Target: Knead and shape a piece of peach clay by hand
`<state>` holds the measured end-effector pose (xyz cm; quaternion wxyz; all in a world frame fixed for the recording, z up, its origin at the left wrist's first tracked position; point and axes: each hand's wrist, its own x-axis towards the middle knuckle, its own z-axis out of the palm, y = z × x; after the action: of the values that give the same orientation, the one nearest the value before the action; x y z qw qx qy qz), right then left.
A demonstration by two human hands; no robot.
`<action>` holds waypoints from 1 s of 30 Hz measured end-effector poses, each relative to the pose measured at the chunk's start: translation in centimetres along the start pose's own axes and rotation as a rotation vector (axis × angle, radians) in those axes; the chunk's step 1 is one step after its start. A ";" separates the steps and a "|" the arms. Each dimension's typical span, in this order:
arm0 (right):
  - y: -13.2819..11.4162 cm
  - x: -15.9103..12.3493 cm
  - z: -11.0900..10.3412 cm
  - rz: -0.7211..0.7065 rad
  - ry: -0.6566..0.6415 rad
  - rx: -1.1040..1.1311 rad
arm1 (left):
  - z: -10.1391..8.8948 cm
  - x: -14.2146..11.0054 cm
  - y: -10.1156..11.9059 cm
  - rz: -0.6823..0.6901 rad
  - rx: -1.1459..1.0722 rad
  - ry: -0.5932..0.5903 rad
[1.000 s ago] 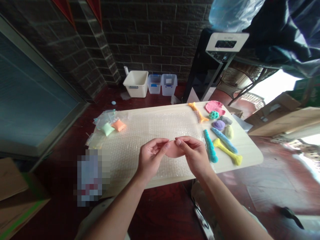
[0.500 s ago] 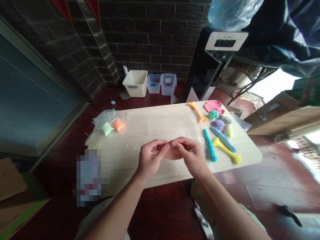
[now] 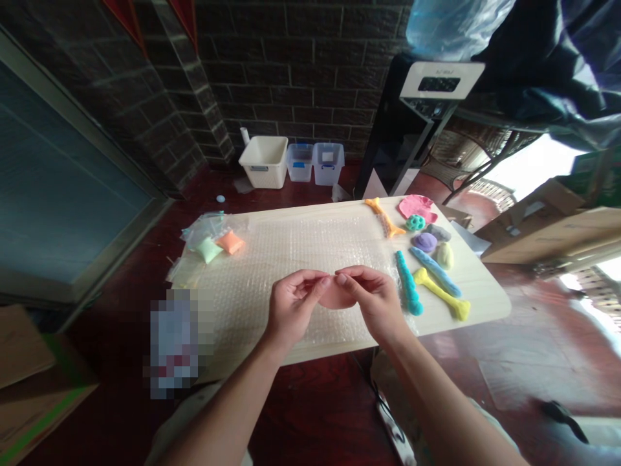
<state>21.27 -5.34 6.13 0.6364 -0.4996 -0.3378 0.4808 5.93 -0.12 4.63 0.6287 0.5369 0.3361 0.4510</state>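
Between my two hands is a thin, round, pinkish disc of modelling clay (image 3: 338, 298), held above the bubble wrap (image 3: 286, 249). My left hand (image 3: 297, 304) pinches its left upper edge between thumb and fingers. On the other side, my right hand (image 3: 373, 298) grips the right upper edge the same way. The lower rim of the disc hangs free. Right of my hands lie a teal ridged clay roll (image 3: 409, 285), a yellow clay bone (image 3: 442, 294) and a blue clay roll (image 3: 435, 270).
Farther back on the table (image 3: 485, 301) are an orange clay bone (image 3: 385, 218), a pink clay piece (image 3: 417, 208) and a purple lump (image 3: 425, 243). Green (image 3: 208, 250) and orange clay packets (image 3: 231, 242) lie at the left. Bins (image 3: 264, 163) and a water dispenser (image 3: 388, 129) stand behind.
My fingertips came together along the disc's top edge, then moved slightly apart again. Both hands keep their pinch on the disc. Objects on the table stay where they were.
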 end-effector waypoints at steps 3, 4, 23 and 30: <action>-0.1 0.0 0.0 -0.021 -0.021 -0.038 | -0.2 -0.1 0.1 0.030 0.025 -0.007; -0.1 -0.1 -0.1 -0.031 -0.031 -0.047 | -0.2 -0.1 0.1 0.042 0.037 -0.007; 0.0 -0.2 -0.5 -0.128 -0.089 -0.163 | -0.4 -0.2 0.1 0.199 0.197 -0.023; -0.1 -0.1 -0.4 -0.098 -0.079 -0.132 | -0.4 -0.3 0.1 0.173 0.188 -0.015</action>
<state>21.63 -5.54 6.09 0.6110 -0.5039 -0.4178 0.4452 5.45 -0.27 4.68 0.5368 0.6239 0.3245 0.4662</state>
